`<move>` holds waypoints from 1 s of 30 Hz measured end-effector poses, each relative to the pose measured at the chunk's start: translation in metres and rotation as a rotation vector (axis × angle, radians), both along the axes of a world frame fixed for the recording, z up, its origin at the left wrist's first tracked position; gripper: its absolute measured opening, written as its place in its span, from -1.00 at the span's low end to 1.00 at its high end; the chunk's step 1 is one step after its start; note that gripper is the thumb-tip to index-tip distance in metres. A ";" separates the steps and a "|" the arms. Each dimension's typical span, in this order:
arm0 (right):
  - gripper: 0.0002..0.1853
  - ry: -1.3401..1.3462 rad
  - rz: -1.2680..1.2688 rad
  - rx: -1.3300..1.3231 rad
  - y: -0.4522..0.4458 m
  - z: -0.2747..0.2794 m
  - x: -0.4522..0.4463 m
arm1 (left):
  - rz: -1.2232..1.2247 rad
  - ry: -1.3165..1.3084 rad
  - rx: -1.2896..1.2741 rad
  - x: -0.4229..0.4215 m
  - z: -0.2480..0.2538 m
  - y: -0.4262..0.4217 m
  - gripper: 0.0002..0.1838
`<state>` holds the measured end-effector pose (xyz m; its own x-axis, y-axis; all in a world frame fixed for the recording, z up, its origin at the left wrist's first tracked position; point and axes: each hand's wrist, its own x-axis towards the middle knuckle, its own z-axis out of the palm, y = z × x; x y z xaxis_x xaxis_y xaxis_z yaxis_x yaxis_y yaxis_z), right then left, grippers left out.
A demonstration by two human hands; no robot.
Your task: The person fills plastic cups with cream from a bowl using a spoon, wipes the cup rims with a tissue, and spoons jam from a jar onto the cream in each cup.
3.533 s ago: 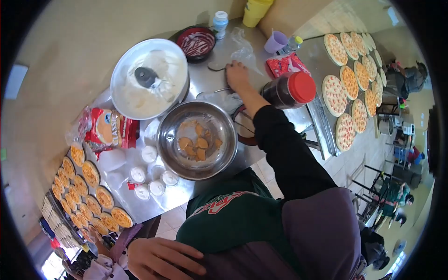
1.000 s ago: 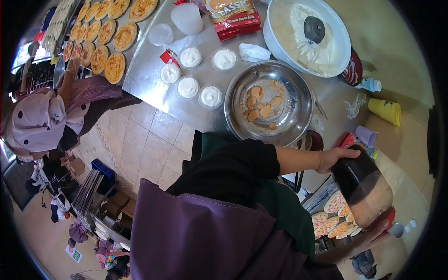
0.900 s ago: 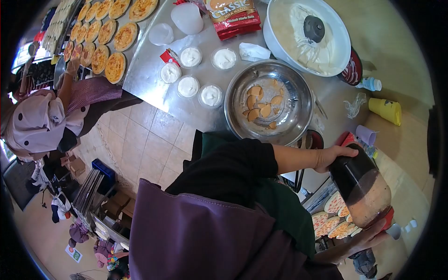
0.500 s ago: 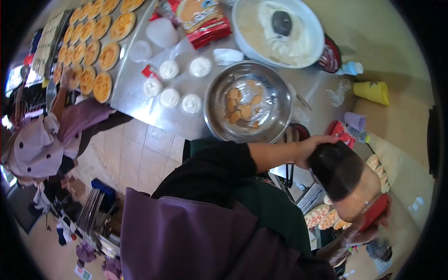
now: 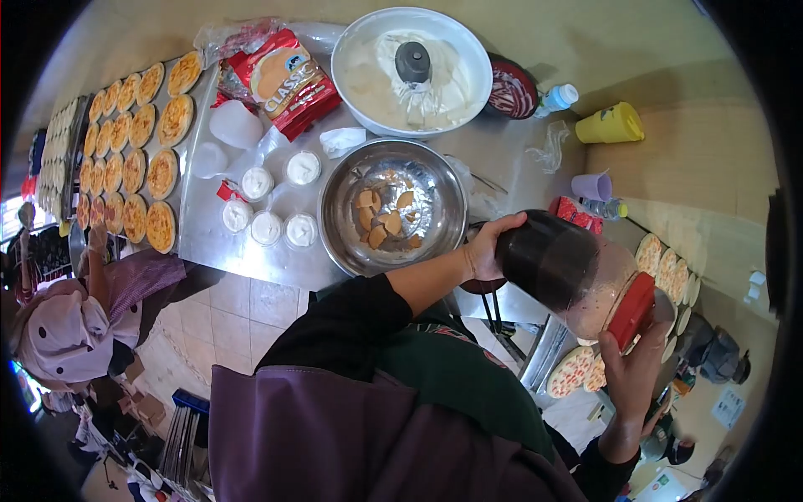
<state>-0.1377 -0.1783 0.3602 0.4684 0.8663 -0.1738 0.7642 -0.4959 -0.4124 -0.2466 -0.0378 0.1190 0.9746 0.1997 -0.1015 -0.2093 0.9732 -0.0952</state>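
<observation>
One large jar, dark toward its base, is held on a slant between the left hand and the right hand, to the right of the steel bowl. Its red lid points toward the lower right. Left fingers grip the base, partly hidden by the jar; right fingers and thumb are closed around the lid. Whether the lid is loose cannot be determined. Tan biscuit pieces lie in the bowl. On the surface, five white-filled cups stand left of the bowl; a white basin stands behind it.
</observation>
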 end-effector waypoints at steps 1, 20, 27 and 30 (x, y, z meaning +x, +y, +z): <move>-0.04 0.001 -0.028 -0.023 -0.001 0.000 0.002 | 0.010 -0.043 -0.008 0.002 -0.002 0.002 -0.45; -0.50 -0.233 0.716 -0.307 0.008 0.067 0.007 | -0.534 0.110 -0.121 -0.028 -0.021 0.002 -0.42; -0.10 0.392 -0.013 0.281 -0.018 -0.031 0.092 | -0.218 0.167 0.111 -0.070 -0.015 0.003 -0.30; -0.14 0.308 -0.218 0.221 -0.036 -0.151 0.115 | -0.087 0.186 0.074 -0.101 -0.016 0.008 -0.24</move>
<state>-0.0232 -0.2147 0.2091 0.5997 0.7851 -0.1551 0.4764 -0.5060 -0.7191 -0.3476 -0.0299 0.1026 0.9544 0.1291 -0.2691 -0.1314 0.9913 0.0093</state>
